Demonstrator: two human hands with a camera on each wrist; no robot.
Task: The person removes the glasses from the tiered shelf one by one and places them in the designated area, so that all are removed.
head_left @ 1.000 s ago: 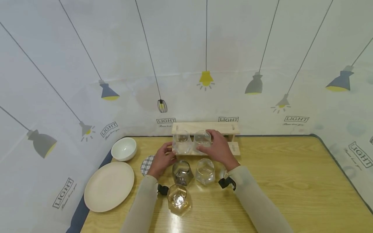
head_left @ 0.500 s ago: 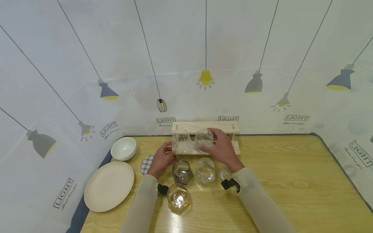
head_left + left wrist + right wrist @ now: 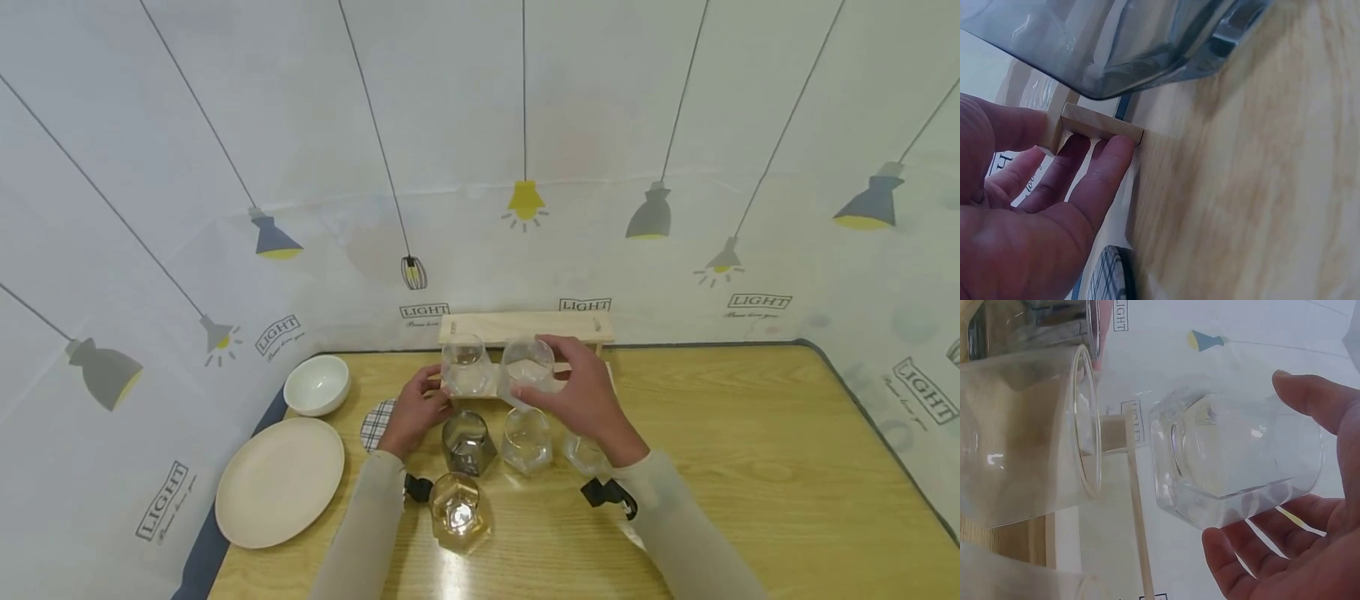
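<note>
My right hand (image 3: 588, 398) holds a clear faceted glass (image 3: 1235, 456) between thumb and fingers, its base lifted off the wooden rack (image 3: 525, 327). Pinched between the thumb and fingers of my left hand (image 3: 1041, 187) is the left end of the rack's lower board (image 3: 1100, 122). Beside that hand, a second clear glass (image 3: 466, 371) stands on the rack's lower level. In front of the rack are a smoky grey glass (image 3: 468, 446) and a clear glass (image 3: 527, 442). Another clear glass (image 3: 585, 454) is partly hidden by my right wrist. An amber glass (image 3: 456, 508) stands nearest me.
At the left are a white bowl (image 3: 317, 387) and a large cream plate (image 3: 280, 483). A plaid coaster (image 3: 374, 423) lies partly behind my left wrist. Close behind the rack rises a wall (image 3: 675, 292) printed with lamps. The wooden table (image 3: 772, 458) extends to the right.
My right hand has raised the clear glass from the rack and drawn it slightly right and toward me. The left hand has stayed at the rack's end.
</note>
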